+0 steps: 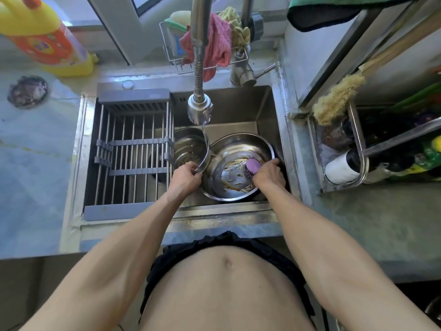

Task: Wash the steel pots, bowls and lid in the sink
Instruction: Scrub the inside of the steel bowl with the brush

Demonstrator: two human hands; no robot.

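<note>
Left hand grips the bowl rim; right hand apparently clutches a purple scrubber.

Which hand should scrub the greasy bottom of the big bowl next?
Right. The right hand already grips the purple scrubber inside the big bowl, against the residue. The left hand holds the rim, steadying it.

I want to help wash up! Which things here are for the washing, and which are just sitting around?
For the washing:
steel bowl
purple scrubber
steel pot
tap
left hand, right hand

Just sitting around:
yellow bottle
pink cloth
drying rack
brush
</note>
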